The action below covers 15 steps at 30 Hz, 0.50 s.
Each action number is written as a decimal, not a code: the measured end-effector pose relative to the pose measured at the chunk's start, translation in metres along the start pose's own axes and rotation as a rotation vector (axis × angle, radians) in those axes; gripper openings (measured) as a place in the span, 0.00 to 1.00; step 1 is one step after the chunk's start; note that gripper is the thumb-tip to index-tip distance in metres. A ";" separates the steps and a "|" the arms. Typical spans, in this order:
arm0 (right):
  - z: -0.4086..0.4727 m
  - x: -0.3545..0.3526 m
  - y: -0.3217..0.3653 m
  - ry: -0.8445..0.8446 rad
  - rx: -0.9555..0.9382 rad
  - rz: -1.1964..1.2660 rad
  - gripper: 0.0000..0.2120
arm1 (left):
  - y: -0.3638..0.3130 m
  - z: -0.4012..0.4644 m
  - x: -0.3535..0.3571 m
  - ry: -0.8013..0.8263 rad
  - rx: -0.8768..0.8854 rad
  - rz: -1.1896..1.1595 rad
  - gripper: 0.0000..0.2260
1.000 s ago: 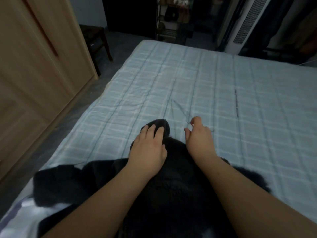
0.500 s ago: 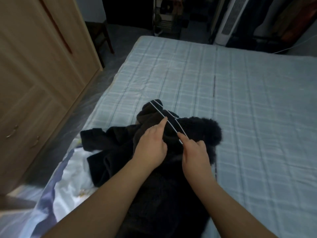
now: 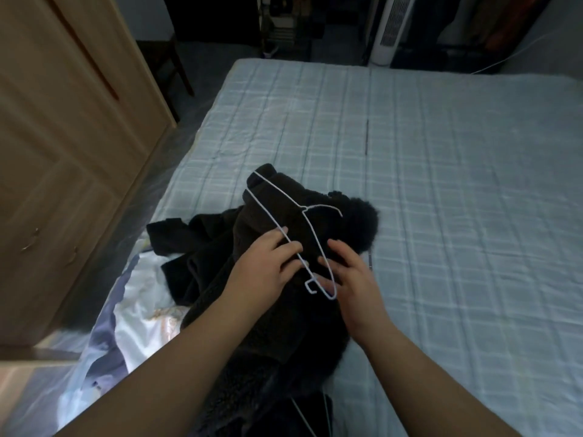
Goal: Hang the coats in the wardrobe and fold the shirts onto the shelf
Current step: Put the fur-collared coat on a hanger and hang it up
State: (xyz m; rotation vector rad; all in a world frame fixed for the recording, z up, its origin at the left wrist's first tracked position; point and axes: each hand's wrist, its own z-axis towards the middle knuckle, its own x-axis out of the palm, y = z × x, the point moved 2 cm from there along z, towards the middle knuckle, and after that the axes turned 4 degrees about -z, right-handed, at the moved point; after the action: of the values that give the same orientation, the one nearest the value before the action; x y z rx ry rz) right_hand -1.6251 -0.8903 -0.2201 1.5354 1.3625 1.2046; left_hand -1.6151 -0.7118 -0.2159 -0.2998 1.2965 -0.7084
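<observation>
At the far left a wooden wardrobe (image 3: 63, 146) is seen with its doors shut, and a pale sheet (image 3: 138, 310) is bunched at the bed (image 3: 441, 184) edge. A dark fleecy coat (image 3: 268, 310) is spread on the bed. A white wire hanger (image 3: 284, 228) is laid across its upper part, pinched by the left hand (image 3: 265, 272); the right hand (image 3: 350, 279), fingers relaxed, is touching the hanger's near end.

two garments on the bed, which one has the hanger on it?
The black fleece coat in the middle, with the white wire hanger lying across it between both hands. The white satin garment at the bed's left edge has none.
</observation>
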 end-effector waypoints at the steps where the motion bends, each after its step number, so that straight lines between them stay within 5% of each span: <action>1: 0.008 -0.001 0.002 -0.009 0.207 0.249 0.18 | -0.006 -0.004 0.001 0.021 0.034 -0.020 0.13; 5: 0.027 -0.004 0.015 0.088 0.537 0.384 0.16 | -0.022 -0.016 -0.005 0.051 0.122 0.013 0.16; 13: 0.054 -0.046 -0.008 0.040 0.575 0.645 0.12 | -0.026 -0.019 0.017 0.336 0.197 0.034 0.13; 15: 0.056 -0.069 -0.019 -0.036 0.553 0.635 0.13 | -0.027 -0.018 0.029 0.429 0.084 0.003 0.22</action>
State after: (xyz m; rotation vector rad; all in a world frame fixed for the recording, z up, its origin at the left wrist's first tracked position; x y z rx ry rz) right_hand -1.5768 -0.9522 -0.2650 2.5031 1.2845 1.1932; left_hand -1.6370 -0.7471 -0.2278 -0.0769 1.6659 -0.8519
